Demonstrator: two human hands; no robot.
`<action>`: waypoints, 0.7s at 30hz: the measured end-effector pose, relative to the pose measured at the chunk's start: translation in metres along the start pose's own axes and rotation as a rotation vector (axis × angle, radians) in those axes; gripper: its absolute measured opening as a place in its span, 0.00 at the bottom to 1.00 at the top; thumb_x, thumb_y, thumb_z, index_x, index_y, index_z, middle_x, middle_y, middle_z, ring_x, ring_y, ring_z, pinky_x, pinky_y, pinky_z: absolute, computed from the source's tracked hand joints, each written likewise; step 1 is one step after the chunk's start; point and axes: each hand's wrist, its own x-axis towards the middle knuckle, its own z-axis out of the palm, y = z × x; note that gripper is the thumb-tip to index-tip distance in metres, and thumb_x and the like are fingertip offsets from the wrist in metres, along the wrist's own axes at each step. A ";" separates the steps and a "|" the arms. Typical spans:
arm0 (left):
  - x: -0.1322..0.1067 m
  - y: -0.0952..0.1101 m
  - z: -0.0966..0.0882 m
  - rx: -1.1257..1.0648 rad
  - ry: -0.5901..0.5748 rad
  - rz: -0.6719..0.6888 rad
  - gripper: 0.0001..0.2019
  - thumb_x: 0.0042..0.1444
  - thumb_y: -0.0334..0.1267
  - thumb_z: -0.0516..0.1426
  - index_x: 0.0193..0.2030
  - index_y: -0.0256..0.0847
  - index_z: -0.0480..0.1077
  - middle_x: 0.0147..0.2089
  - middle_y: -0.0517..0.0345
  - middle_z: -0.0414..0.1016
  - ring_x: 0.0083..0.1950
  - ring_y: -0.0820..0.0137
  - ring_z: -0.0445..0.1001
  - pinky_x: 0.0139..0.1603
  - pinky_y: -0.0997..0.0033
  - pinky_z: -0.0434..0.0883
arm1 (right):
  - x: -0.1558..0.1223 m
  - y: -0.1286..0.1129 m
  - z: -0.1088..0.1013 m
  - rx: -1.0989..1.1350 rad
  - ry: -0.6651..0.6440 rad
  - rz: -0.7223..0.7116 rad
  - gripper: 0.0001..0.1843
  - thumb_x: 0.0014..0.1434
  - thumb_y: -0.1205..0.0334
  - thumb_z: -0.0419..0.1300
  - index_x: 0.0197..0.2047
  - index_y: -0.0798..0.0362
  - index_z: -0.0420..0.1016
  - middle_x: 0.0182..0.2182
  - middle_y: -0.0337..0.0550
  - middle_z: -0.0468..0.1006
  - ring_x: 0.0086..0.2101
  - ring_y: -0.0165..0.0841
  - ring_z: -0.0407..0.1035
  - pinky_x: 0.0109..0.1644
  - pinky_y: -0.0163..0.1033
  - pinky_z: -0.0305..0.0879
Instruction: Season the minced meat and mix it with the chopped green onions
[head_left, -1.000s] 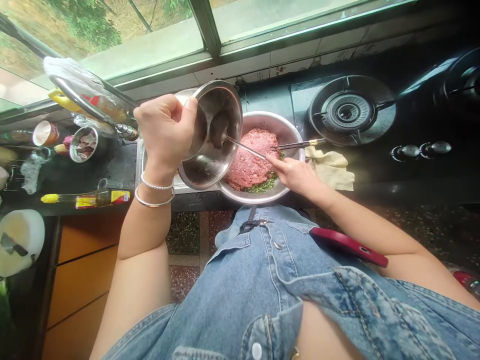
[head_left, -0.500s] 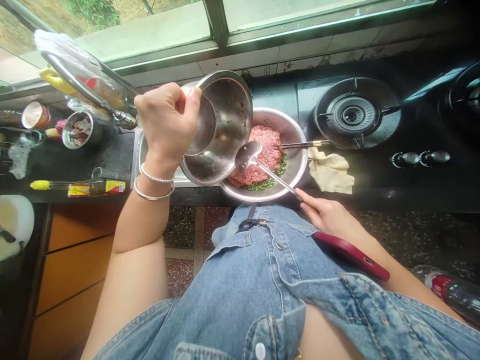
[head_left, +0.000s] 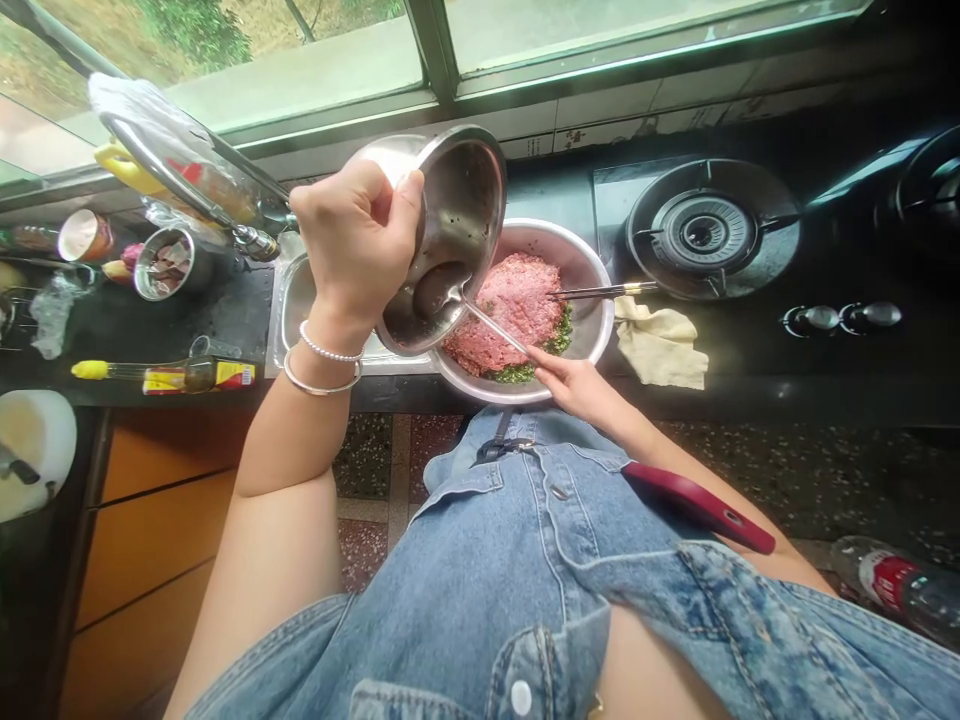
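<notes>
Spoon, pinched in R hand, scraped tilted sm. bowl, rim clamped by L hand, over mince in lg bowl. Sm. bowl looked nearly emptied; dregs left.

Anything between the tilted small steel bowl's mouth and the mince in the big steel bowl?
Nothing visible. Only the metal spoon in the right hand reaches into the left hand's small steel bowl; the chopsticks lie on the big steel bowl's right rim, aside.
</notes>
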 end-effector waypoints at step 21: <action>0.000 -0.058 -0.007 -0.089 0.181 -0.142 0.23 0.58 0.38 0.59 0.17 0.38 0.53 0.18 0.68 0.47 0.22 0.83 0.46 0.28 0.75 0.45 | -0.082 0.056 -0.038 -0.127 0.073 0.125 0.25 0.64 0.56 0.55 0.60 0.56 0.75 0.39 0.48 0.84 0.23 0.30 0.72 0.32 0.36 0.71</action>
